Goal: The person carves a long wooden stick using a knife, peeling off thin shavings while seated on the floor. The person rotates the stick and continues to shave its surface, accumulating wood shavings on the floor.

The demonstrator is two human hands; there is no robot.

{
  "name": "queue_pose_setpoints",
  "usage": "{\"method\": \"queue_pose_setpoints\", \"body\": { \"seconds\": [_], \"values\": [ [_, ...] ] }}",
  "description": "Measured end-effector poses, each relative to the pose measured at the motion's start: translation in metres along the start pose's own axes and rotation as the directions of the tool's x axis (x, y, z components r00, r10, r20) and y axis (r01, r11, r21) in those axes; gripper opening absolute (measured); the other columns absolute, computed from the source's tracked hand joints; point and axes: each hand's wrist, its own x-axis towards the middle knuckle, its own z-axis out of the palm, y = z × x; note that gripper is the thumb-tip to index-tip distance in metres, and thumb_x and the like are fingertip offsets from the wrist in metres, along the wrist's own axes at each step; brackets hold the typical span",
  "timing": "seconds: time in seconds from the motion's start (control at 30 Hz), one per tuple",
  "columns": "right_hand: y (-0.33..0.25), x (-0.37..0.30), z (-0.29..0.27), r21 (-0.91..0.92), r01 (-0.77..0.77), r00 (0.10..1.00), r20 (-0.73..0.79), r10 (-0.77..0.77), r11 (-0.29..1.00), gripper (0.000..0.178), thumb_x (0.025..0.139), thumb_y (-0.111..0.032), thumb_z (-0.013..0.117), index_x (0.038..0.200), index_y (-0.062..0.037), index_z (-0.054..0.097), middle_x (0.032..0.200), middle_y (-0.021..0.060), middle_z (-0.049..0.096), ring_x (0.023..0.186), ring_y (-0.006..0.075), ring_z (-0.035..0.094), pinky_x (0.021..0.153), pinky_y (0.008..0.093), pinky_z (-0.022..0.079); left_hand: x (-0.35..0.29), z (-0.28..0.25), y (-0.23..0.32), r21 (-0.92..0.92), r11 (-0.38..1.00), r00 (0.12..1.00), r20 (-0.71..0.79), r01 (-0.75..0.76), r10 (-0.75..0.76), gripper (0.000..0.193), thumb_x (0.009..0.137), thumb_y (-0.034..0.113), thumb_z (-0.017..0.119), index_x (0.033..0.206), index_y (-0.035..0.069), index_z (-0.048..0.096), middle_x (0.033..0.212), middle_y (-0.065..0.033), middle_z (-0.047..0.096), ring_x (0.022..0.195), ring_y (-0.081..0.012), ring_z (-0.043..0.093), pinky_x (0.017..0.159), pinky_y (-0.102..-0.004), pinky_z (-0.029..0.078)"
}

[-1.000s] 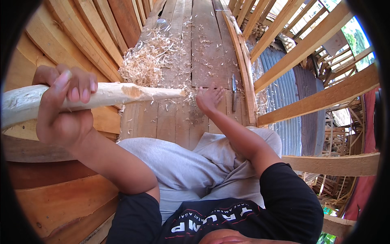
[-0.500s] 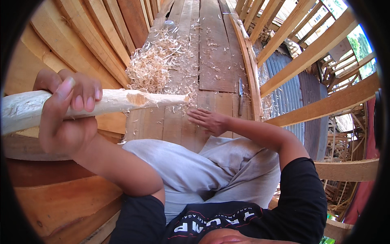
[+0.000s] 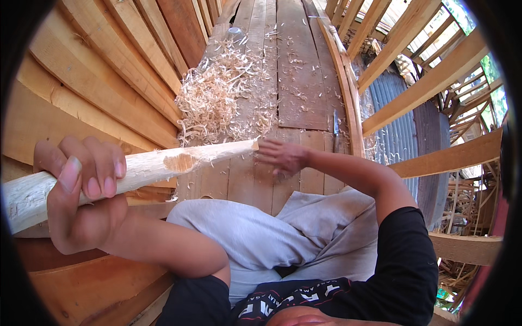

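A pale, peeled wooden pole [image 3: 147, 167] slants across the left half of the head view, its thin end up and to the right. A darker, rough patch marks its side near the middle. My left hand [image 3: 81, 190] is closed around the thick part, thumb and fingertips showing. My right hand [image 3: 281, 156] is at the thin tip, palm down, with its fingers stretched out and slightly blurred. Whether those fingers touch the tip or lie just behind it, I cannot tell. A knife [image 3: 335, 133] lies on the floorboards to the right of my right hand.
Curled wood shavings [image 3: 209, 98] are heaped on the plank floor [image 3: 302, 108], beside upright boards [image 3: 103, 70] on the left. A clear cup-like object [image 3: 235, 33] is at the far end. Slanting wooden rails [image 3: 429, 76] and corrugated metal sheets [image 3: 394, 108] line the right side.
My left hand has lowered with the thick end of the pole, so the pole slants more. The tip now meets my right hand's fingers in view. The whole view has shifted slightly.
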Motion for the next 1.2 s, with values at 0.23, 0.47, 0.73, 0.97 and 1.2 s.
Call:
{"method": "queue_pose_setpoints", "body": {
  "seconds": [0.23,0.47,0.73,0.97,1.2],
  "values": [
    [0.058,0.014,-0.001,-0.100,-0.444,0.893,-0.129,0.431,0.890,0.067,0.096,-0.050,0.035,0.146,-0.0059,0.027,0.155,0.0168,0.020,0.145,0.0308,0.013,0.119,0.0491,0.007,0.005,0.004,-0.005,0.027,0.999,0.999,0.022,-0.027,0.026,0.010,0.084,0.008,0.048,0.079,0.009,0.039,0.061,-0.0034,0.042,0.052,-0.0125,0.042,0.058,-0.0301,0.039],
    [0.021,0.020,0.006,0.102,0.197,0.976,0.068,-0.205,0.975,0.065,0.098,-0.048,0.032,0.150,-0.0104,0.021,0.156,0.0180,0.016,0.145,0.0334,0.010,0.118,0.0517,0.006,0.005,0.002,-0.004,0.043,0.999,0.999,0.047,0.004,-0.007,0.010,0.083,0.009,0.048,0.080,0.007,0.038,0.061,-0.0038,0.041,0.051,-0.0130,0.042,0.057,-0.0299,0.039],
    [0.100,-0.008,-0.019,-0.133,-0.581,0.808,-0.212,0.550,0.803,0.065,0.099,-0.049,0.029,0.152,-0.0132,0.015,0.158,0.0133,0.008,0.146,0.0308,0.003,0.118,0.0495,-0.001,0.008,0.005,-0.011,0.031,0.999,1.000,0.019,0.020,-0.020,0.011,0.082,0.008,0.049,0.080,0.006,0.038,0.060,-0.0051,0.042,0.050,-0.0136,0.042,0.055,-0.0300,0.040],
    [0.118,0.003,-0.008,0.363,-0.758,-0.552,0.087,0.829,-0.543,0.069,0.098,-0.047,0.034,0.150,-0.0047,0.017,0.155,0.0242,0.012,0.146,0.0354,0.003,0.115,0.0501,0.001,0.008,0.006,-0.013,0.024,0.999,1.000,-0.008,0.023,-0.023,0.012,0.081,0.007,0.050,0.080,0.006,0.038,0.059,-0.0057,0.041,0.049,-0.0137,0.041,0.054,-0.0300,0.040],
    [0.103,0.008,0.014,0.491,-0.845,0.044,-0.332,0.942,0.213,0.071,0.097,-0.045,0.040,0.148,-0.0010,0.018,0.152,0.0269,0.019,0.143,0.0375,0.015,0.115,0.0482,0.011,0.007,0.004,-0.014,0.021,0.999,0.999,-0.009,0.034,-0.033,0.011,0.082,0.008,0.050,0.081,0.006,0.039,0.060,-0.0053,0.041,0.051,-0.0137,0.042,0.056,-0.0300,0.040]
  ]
}}
